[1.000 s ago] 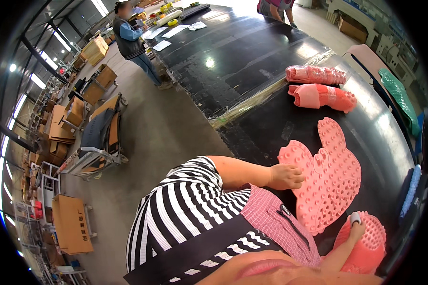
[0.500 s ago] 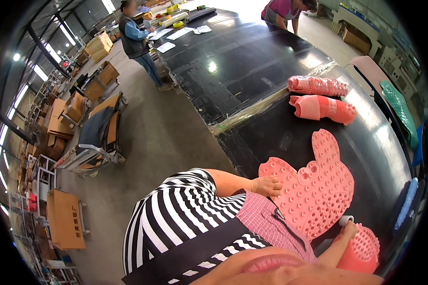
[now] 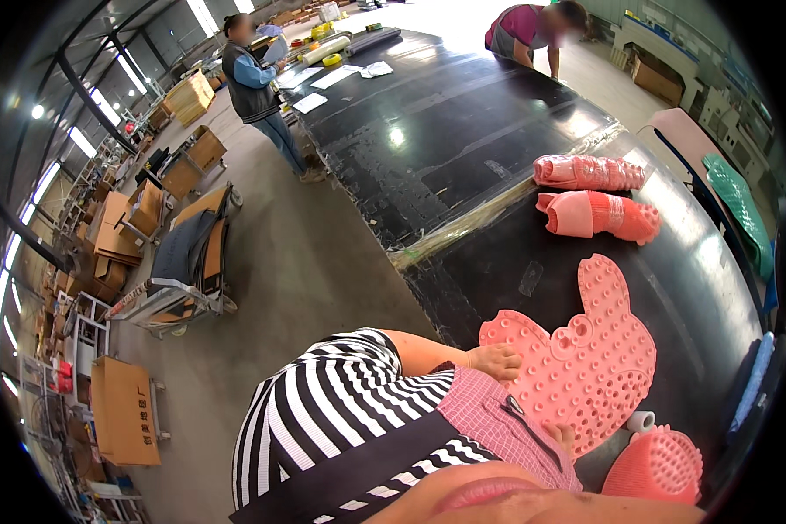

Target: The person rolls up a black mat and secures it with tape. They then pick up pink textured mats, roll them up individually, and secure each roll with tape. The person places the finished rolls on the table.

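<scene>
A pink bath mat with rounded lobes [image 3: 598, 367] lies spread on the dark tabletop, its suction cups facing up. My left hand [image 3: 495, 361] is at the mat's left edge, its bent fingers closed over the rim. At the mat's near edge, the fingers of my right hand [image 3: 564, 434] close on the rim; my clothing and body hide the rest of that hand. Beside the mat's near right side stands a small white roll [image 3: 641, 421], touched by neither hand. A curled-up pink mat [image 3: 651, 472] lies just nearer to me, its suction cups showing at one end.
Two rolled pink mats [image 3: 589, 172] in clear wrap lie farther along the black table [image 3: 445, 131]. A green mat [image 3: 740, 210] hangs at the right. One person [image 3: 258, 83] stands at the table's far left, another [image 3: 533, 35] leans at its far end. Carts and cardboard boxes [image 3: 127, 410] stand on the left.
My right hand has let go of the small white roll, left it on the table, and moved left to the near edge of the mat. My left hand stays on the mat.
</scene>
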Tool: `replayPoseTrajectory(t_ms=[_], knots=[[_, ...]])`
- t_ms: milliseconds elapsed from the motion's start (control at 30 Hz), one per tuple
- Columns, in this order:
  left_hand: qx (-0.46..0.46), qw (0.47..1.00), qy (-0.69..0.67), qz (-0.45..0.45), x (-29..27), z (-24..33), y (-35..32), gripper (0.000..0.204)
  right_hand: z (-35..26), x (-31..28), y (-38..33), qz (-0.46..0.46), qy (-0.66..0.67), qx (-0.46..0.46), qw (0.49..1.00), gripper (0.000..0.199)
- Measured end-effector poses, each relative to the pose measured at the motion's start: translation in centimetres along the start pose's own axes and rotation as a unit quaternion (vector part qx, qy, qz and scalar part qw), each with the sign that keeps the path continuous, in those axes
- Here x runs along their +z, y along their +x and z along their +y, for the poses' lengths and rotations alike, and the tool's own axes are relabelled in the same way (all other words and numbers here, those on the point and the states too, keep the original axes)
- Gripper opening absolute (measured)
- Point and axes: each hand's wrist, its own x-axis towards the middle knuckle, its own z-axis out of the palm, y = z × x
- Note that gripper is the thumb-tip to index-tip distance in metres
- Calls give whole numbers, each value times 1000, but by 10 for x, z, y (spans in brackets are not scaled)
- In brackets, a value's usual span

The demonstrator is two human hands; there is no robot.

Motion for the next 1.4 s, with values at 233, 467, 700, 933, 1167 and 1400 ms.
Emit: replayPoseTrajectory(t_ms=[233, 467, 700, 933, 1167, 1400], knots=[[5, 999, 27, 15, 8, -4, -7, 22, -45, -15, 16, 15, -27, 22, 999, 38], [-3, 1000, 18, 6, 5, -3, -7, 18, -51, -13, 16, 13, -46, 39, 998, 40], [-10, 1000, 7, 0, 2, -4, -5, 16, -57, -2, 6, 5, -84, 64, 994, 52], [23, 1000, -8, 7, -17, -5, -5, 24, -46, -7, -4, 4, -103, -50, 993, 39], [63, 993, 77, -63, -44, -8, 3, 24, -47, -6, -8, -15, -110, -44, 993, 33], [127, 984, 123, 35, -75, -9, 44, 14, -87, -47, 4, 102, -174, -40, 979, 32]])
